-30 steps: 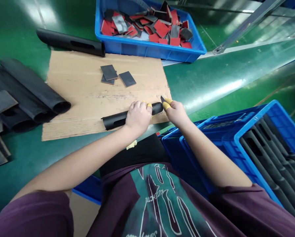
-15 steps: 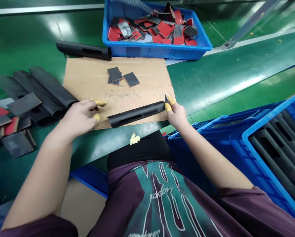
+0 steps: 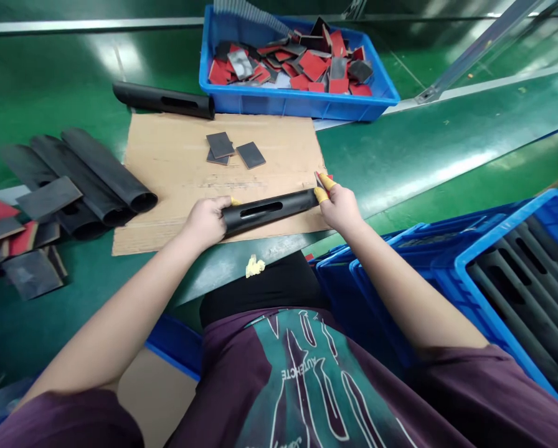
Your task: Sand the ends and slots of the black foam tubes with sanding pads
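A black tube (image 3: 279, 209) with a long slot in its side lies slanted along the cardboard's near edge, slot facing up. My left hand (image 3: 207, 222) is closed around its left end, the thumb on top. At the other end, my right hand (image 3: 339, 202), with yellow finger covers, pinches a thin flat pad (image 3: 318, 178) whose red side shows a little. That pad is right at the tube's end; my fingers hide most of it. Beyond the tube, several dark square pads (image 3: 251, 155) lie on the cardboard sheet (image 3: 167, 162).
A blue bin (image 3: 297, 102) of red and grey pads stands at the back, a slotted tube (image 3: 162, 99) beside it. More tubes (image 3: 106, 168) and a pile of pads (image 3: 36, 274) are at left. A blue crate (image 3: 461, 261) of tubes stands at right. Yellow scrap (image 3: 255, 266) lies on the near edge.
My left hand has moved right from the cardboard and taken hold of the tube's left end. The tube has rolled so its slot faces more upward. My right hand stays at the right end.
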The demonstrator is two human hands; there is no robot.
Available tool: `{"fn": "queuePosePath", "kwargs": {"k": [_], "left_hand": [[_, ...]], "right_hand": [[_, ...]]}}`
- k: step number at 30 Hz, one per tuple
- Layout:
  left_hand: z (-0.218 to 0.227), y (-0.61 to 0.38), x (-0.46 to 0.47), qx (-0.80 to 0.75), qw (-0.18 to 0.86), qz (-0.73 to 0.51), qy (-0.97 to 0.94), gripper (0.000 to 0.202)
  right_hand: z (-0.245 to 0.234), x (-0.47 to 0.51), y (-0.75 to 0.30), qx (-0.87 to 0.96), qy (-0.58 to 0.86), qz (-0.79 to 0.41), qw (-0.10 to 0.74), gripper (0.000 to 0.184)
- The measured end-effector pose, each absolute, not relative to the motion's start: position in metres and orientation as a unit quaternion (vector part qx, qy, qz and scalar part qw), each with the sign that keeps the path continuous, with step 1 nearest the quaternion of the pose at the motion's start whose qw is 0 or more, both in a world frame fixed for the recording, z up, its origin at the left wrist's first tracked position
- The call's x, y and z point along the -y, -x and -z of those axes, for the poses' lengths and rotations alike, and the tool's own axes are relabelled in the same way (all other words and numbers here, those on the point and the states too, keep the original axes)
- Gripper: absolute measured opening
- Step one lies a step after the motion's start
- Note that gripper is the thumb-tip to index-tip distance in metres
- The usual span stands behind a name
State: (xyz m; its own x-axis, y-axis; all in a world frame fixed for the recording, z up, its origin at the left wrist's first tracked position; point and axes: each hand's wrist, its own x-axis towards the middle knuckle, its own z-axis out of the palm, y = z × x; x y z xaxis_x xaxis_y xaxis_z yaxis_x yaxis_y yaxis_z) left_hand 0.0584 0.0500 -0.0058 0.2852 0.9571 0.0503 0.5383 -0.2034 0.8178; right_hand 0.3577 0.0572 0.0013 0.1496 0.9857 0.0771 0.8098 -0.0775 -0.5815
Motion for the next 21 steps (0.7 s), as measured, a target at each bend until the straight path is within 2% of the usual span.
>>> {"fn": "queuePosePath", "kwargs": {"k": [4,8,11,15,18,21], "left_hand": [[0.014,-0.075,-0.048,-0.513,0.390,-0.303,-0.702,0.020],[0.023,-0.077,-0.041,-0.522,0.370,-0.293,-0.711,0.023],[0.023,-0.075,-0.038,-0.531,0.340,-0.284,-0.723,0.026],[0.019,-0.079,-0.035,-0.535,0.327,-0.292,-0.723,0.025],[0.020,-0.084,-0.031,-0.542,0.368,-0.323,-0.683,0.013],[0.020,-0.090,-0.029,-0.534,0.459,-0.376,-0.602,0.009]], "right_hand": [[0.000,-0.029,-0.331,0.640,0.686,-0.208,0.277,0.051],[0.001,-0.005,-0.311,0.691,0.623,-0.266,0.253,0.054],[0.000,-0.021,-0.328,0.665,0.649,-0.267,0.254,0.051],[0.001,-0.038,-0.341,0.611,0.685,-0.256,0.303,0.052],[0.005,-0.022,-0.320,0.645,0.628,-0.309,0.307,0.054],[0.006,-0.017,-0.312,0.682,0.581,-0.332,0.294,0.055]]}}
